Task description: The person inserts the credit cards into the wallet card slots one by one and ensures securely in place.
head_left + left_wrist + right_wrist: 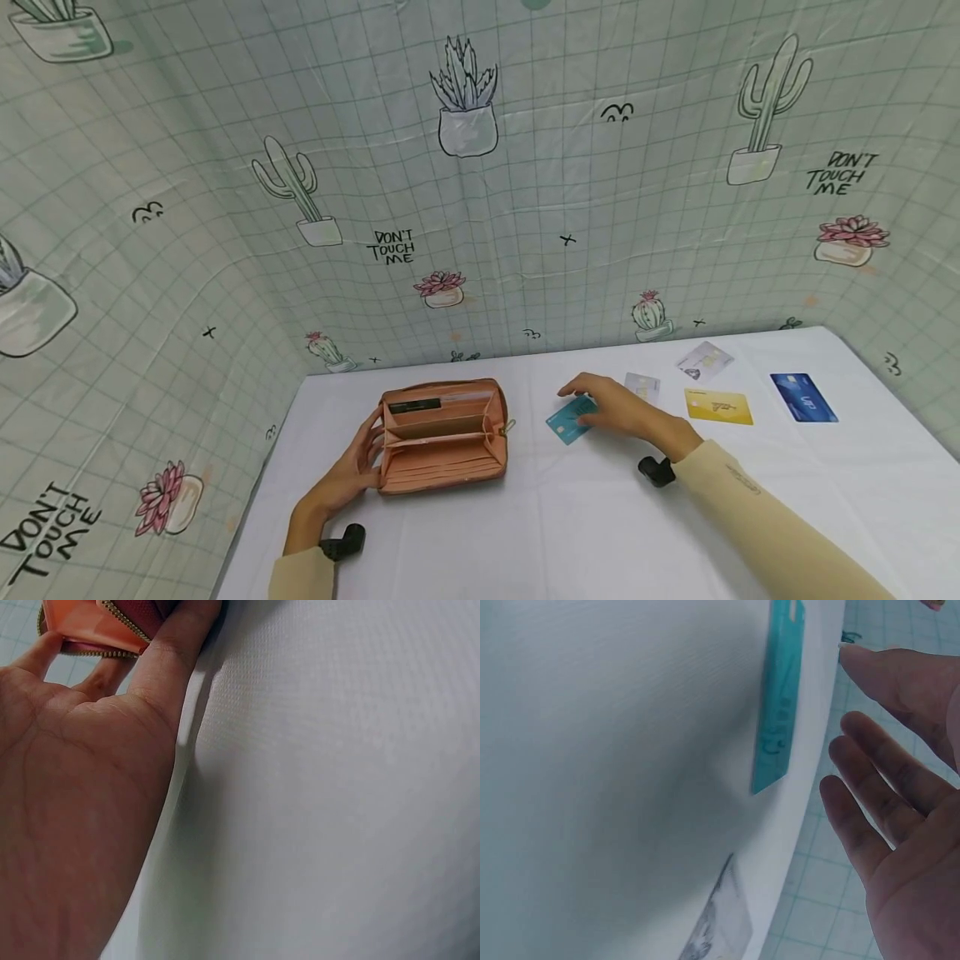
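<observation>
A peach zip-around wallet [442,477] lies unzipped and spread on the white table, its pockets and card slots showing. Something dark and flat [415,406] sits in its back pocket. My left hand [351,467] holds the wallet by its left side, thumb at the near corner and fingers along the edge. To the right, my right hand [618,407] is over a teal card [567,422] on the table. The right wrist view shows its fingers loosely bent and apart from the teal card [778,712].
Right of the teal card lie a pale card [642,385], a silver-grey card [705,361], a yellow card [718,407] and a blue VIP card [803,397]. A cactus-print cloth [510,208] hangs behind the table [525,542].
</observation>
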The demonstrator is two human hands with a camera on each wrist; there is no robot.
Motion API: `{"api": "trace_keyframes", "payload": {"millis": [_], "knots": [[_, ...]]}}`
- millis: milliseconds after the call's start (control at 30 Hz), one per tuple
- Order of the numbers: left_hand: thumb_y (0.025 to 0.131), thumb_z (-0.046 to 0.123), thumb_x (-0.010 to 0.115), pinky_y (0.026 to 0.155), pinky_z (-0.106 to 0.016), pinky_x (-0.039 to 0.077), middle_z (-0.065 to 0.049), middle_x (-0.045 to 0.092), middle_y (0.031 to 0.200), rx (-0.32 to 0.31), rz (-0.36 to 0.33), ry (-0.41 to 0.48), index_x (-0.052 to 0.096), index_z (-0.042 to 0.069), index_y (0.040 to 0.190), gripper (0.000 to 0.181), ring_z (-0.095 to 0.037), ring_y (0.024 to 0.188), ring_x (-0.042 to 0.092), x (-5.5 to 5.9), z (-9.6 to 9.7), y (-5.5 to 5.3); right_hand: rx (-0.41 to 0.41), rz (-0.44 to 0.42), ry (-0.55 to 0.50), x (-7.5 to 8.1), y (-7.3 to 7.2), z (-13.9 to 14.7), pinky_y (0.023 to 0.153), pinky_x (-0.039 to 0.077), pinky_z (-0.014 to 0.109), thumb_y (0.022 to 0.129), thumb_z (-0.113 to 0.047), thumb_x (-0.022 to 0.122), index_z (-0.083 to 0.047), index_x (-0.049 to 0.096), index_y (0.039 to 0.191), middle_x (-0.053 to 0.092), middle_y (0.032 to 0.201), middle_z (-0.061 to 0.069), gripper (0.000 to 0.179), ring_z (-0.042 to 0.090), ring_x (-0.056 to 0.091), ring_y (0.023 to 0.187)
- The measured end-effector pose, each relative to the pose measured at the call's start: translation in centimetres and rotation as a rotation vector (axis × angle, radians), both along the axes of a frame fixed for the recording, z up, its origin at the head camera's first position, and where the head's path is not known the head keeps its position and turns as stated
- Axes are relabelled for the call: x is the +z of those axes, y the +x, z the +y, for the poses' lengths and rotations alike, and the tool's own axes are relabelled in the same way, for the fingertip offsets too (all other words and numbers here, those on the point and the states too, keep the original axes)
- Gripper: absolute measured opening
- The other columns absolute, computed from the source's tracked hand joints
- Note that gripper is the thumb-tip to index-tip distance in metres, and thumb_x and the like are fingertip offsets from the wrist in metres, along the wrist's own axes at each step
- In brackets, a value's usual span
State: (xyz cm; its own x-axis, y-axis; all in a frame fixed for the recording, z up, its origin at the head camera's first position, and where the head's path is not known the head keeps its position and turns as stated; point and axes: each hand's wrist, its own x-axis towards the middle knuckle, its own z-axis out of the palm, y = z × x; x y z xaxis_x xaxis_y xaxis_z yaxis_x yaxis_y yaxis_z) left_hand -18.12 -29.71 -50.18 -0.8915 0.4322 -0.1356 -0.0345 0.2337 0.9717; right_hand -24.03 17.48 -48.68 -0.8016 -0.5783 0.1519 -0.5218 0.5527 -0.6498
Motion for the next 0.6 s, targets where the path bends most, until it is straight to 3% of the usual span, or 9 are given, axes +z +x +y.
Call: {"api": "trace_keyframes", "payload": {"millis": [300, 500, 600], "knots": [[0.08, -0.005, 0.067, 0.122, -0.067, 0.017, -0.026, 0.008, 0.172, -0.003, 0.014, 0.001, -0.007, 0.017, 0.171, 0.119, -0.05, 0.16, -0.002, -0.2, -0.1, 0.0, 0.012, -0.005, 0.025, -1.3, 0.3, 0.6, 0.111, 0.043, 0.06, 0.09, 0.003, 0.077, 0.003, 0.066, 0.134, 0.064, 0.139, 0.022, 0.046, 0.045, 0.057, 0.132], [0.08, -0.005, 0.066, 0.122, -0.068, 0.015, -0.026, 0.006, 0.173, 0.014, 0.006, -0.007, -0.005, 0.018, 0.171, 0.118, -0.049, 0.16, -0.001, -0.2, 0.0, 0.0, 0.003, -0.046, 0.031, -1.6, 0.6, 0.7, 0.11, 0.045, 0.058, 0.09, 0.002, 0.077, 0.004, 0.064, 0.137, 0.064, 0.141, 0.021, 0.049, 0.042, 0.058, 0.131], [0.08, -0.007, 0.066, 0.121, -0.07, 0.018, -0.026, 0.004, 0.173, 0.016, 0.004, -0.007, -0.006, 0.018, 0.171, 0.118, -0.049, 0.16, 0.0, -0.2, 0.0, 0.0, -0.002, -0.023, 0.044, -1.7, 0.6, 0.6, 0.107, 0.047, 0.056, 0.09, 0.0, 0.079, 0.003, 0.067, 0.134, 0.066, 0.135, 0.018, 0.046, 0.038, 0.06, 0.125]]}}
